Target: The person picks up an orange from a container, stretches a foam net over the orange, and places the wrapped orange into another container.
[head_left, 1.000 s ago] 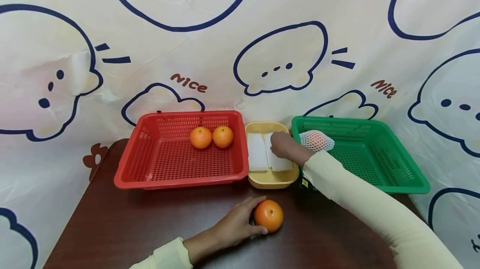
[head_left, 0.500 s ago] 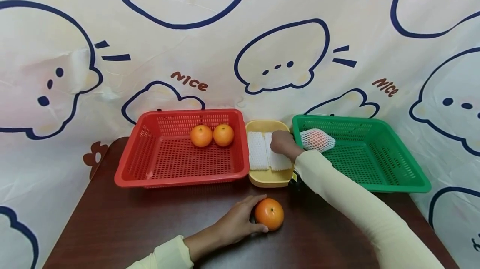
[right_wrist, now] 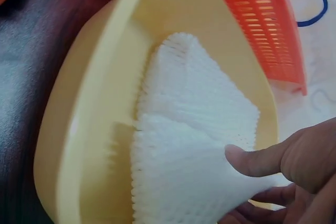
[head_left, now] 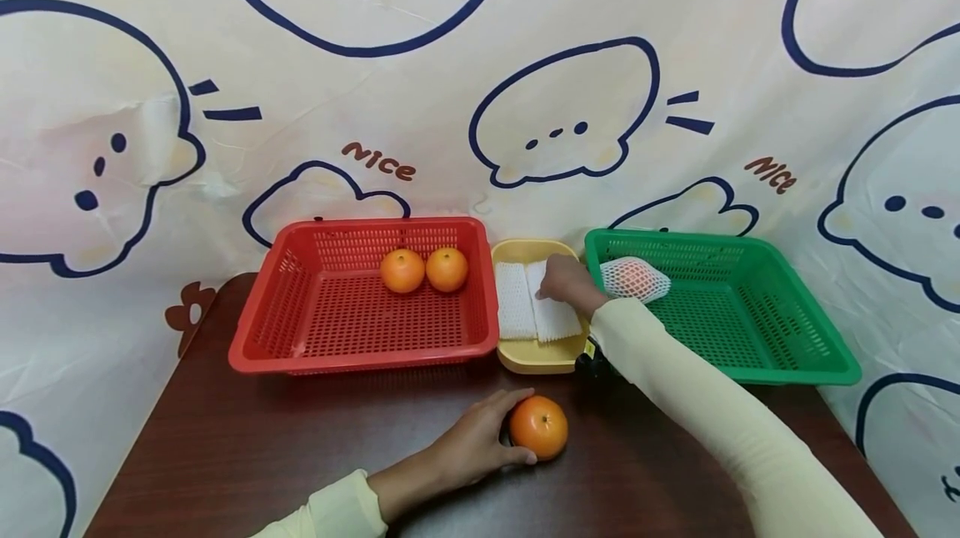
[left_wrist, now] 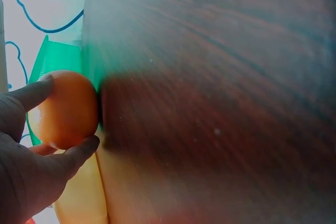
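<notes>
- Head view, how far along: one netted fruit (head_left: 633, 280) lies in the far left part of the green basket (head_left: 750, 321), on the right of the table (head_left: 337, 413). Two bare oranges (head_left: 402, 271) sit in the far right part of the red basket (head_left: 352, 329), on the left. The loose orange (head_left: 538, 428), also bare, rests on the near middle of the table. Judged from this, one fruit is netted and three are not.
- Head view, the nets: the yellow tray (head_left: 543, 363) stands between the baskets and holds a left foam net (head_left: 514, 304) and a right foam net (head_left: 557, 319), both lying flat with no fruit inside.
- Head view, the grip: the left hand (head_left: 480, 442) cups the loose orange from its left, thumb on the near side and fingers on the far side. The right hand (head_left: 567, 284) reaches into the tray at the right foam net.
- Left wrist view: thumb and fingers are spread only as wide as the loose orange and touch it on opposite sides.
- Right wrist view: the right hand pinches the edge of the right foam net, thumb on top, other fingers partly hidden beneath. The rest of that net lies in the tray, so lifting it out seems not yet done.
</notes>
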